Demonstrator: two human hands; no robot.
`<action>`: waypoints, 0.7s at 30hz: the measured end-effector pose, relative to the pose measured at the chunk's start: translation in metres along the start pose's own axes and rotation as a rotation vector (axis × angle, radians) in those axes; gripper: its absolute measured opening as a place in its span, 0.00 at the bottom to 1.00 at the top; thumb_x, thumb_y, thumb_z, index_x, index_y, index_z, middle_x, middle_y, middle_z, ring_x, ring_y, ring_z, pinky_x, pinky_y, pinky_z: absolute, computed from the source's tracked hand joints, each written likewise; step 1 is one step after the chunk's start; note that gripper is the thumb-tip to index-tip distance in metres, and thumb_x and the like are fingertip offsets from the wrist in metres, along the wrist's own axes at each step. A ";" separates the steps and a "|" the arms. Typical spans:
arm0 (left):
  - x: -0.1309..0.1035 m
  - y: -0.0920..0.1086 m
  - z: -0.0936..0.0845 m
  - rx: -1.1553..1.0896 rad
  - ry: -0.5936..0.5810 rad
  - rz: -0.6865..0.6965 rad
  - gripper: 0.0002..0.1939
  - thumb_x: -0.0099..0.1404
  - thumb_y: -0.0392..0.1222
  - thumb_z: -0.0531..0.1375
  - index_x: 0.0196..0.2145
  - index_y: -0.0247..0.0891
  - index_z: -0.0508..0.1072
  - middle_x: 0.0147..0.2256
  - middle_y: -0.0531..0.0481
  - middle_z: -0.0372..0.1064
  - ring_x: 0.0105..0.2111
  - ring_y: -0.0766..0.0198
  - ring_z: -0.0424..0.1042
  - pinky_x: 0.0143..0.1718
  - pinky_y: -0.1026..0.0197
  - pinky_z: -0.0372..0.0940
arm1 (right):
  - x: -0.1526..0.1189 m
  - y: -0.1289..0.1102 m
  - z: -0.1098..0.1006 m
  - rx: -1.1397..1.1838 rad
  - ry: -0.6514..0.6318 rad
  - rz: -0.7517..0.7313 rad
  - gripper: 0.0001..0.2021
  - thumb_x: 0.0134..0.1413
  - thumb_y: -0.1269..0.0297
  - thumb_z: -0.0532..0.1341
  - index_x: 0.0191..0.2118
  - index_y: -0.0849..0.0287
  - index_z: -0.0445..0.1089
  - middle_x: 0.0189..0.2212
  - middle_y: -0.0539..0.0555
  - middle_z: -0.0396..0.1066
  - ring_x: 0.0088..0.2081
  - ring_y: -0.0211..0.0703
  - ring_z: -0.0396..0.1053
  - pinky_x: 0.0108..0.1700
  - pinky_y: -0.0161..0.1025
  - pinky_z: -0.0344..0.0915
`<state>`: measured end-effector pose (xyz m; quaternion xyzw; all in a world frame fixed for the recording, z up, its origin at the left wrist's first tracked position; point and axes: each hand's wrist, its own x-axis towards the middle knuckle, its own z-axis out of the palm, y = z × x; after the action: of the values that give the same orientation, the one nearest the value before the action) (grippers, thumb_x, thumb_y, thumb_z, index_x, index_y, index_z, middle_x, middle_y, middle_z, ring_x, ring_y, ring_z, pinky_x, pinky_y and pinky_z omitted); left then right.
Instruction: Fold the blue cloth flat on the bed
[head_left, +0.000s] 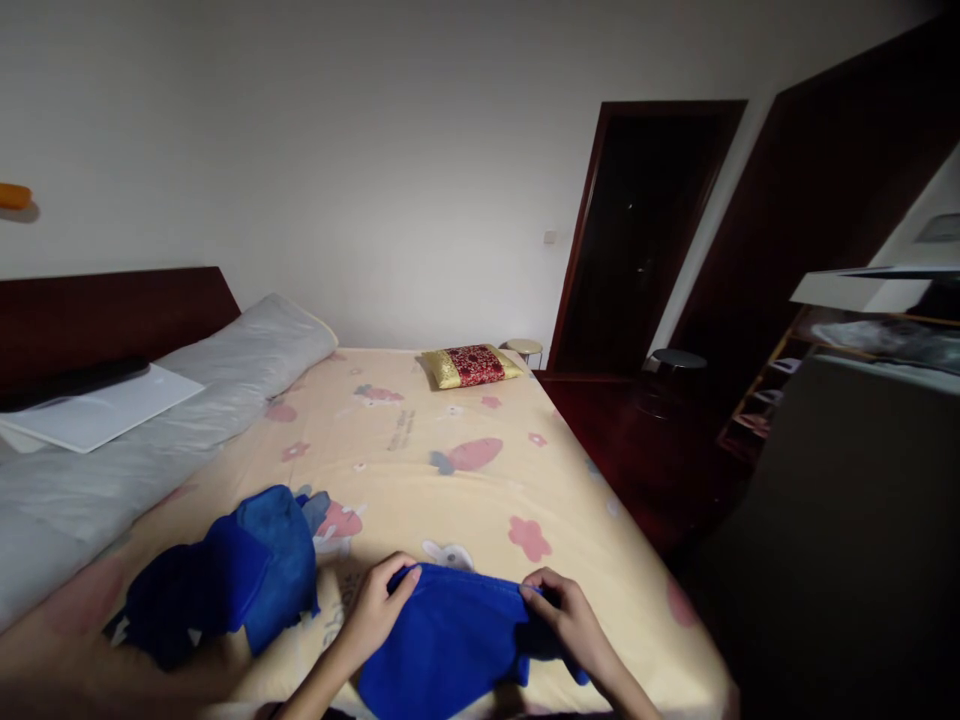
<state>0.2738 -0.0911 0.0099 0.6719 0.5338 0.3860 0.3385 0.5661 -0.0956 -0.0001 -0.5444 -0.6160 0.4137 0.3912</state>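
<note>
Hands first: my left hand (379,605) pinches the far-left corner of a blue cloth (450,645), fingers curled shut on its edge. My right hand (574,620) grips the far-right side of the same cloth, closed on the fabric. I see the cloth lying flat between both hands at the near edge of the bed, its long axis running left to right. A crumpled blue garment (225,575) sits just left. Beyond it, the patterned yellow sheet (442,420) stretches toward a red-and-gold pillow (471,366).
</note>
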 end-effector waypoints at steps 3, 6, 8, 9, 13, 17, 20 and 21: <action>-0.001 0.002 0.001 0.007 0.013 -0.009 0.16 0.65 0.55 0.54 0.29 0.41 0.69 0.27 0.53 0.71 0.31 0.61 0.70 0.36 0.62 0.63 | 0.000 -0.001 -0.001 -0.006 0.008 -0.002 0.22 0.47 0.41 0.61 0.26 0.58 0.71 0.25 0.53 0.70 0.31 0.44 0.66 0.36 0.43 0.62; -0.001 0.002 0.002 0.037 0.019 -0.015 0.10 0.60 0.49 0.59 0.28 0.42 0.67 0.27 0.55 0.69 0.31 0.62 0.69 0.36 0.62 0.62 | -0.001 -0.005 -0.003 0.029 0.027 -0.018 0.22 0.46 0.40 0.61 0.25 0.58 0.71 0.24 0.53 0.70 0.30 0.44 0.66 0.36 0.43 0.62; 0.000 -0.003 0.002 0.050 0.030 -0.014 0.06 0.58 0.45 0.59 0.27 0.42 0.67 0.27 0.55 0.68 0.31 0.62 0.69 0.36 0.61 0.62 | -0.003 -0.009 -0.004 0.052 0.041 -0.033 0.23 0.46 0.40 0.61 0.26 0.58 0.72 0.25 0.52 0.70 0.30 0.44 0.65 0.36 0.43 0.62; 0.001 -0.006 0.001 0.047 0.040 -0.011 0.05 0.58 0.44 0.58 0.27 0.42 0.67 0.27 0.54 0.68 0.31 0.62 0.69 0.36 0.61 0.62 | -0.004 -0.012 -0.004 0.061 0.042 -0.039 0.22 0.47 0.40 0.61 0.26 0.58 0.72 0.25 0.52 0.70 0.30 0.44 0.65 0.36 0.43 0.61; 0.009 -0.022 -0.004 0.042 0.090 0.000 0.04 0.57 0.40 0.53 0.26 0.42 0.67 0.26 0.53 0.69 0.30 0.60 0.70 0.36 0.59 0.63 | -0.009 -0.022 -0.002 0.073 0.023 -0.080 0.20 0.49 0.42 0.61 0.27 0.57 0.74 0.26 0.52 0.70 0.31 0.43 0.66 0.37 0.43 0.62; 0.011 -0.029 -0.011 0.286 0.116 0.069 0.08 0.57 0.35 0.50 0.28 0.42 0.68 0.31 0.49 0.69 0.35 0.58 0.71 0.40 0.57 0.64 | -0.015 -0.033 0.002 0.066 -0.045 -0.124 0.19 0.52 0.44 0.60 0.28 0.56 0.75 0.27 0.53 0.70 0.32 0.44 0.67 0.38 0.43 0.63; 0.008 -0.030 -0.010 0.474 0.091 0.076 0.10 0.60 0.35 0.48 0.32 0.43 0.68 0.35 0.47 0.69 0.37 0.57 0.71 0.41 0.56 0.64 | -0.020 -0.044 0.004 0.053 -0.080 -0.152 0.19 0.52 0.45 0.60 0.28 0.55 0.76 0.27 0.54 0.70 0.32 0.44 0.67 0.38 0.42 0.64; 0.008 -0.031 -0.009 0.503 0.086 0.058 0.10 0.59 0.34 0.48 0.32 0.43 0.68 0.35 0.47 0.69 0.36 0.57 0.72 0.41 0.56 0.64 | -0.021 -0.047 0.003 0.050 -0.085 -0.158 0.19 0.52 0.44 0.60 0.28 0.55 0.76 0.27 0.54 0.70 0.32 0.44 0.67 0.37 0.42 0.64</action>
<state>0.2525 -0.0766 -0.0114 0.7328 0.6075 0.2790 0.1267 0.5488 -0.1201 0.0422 -0.4662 -0.6623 0.4198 0.4096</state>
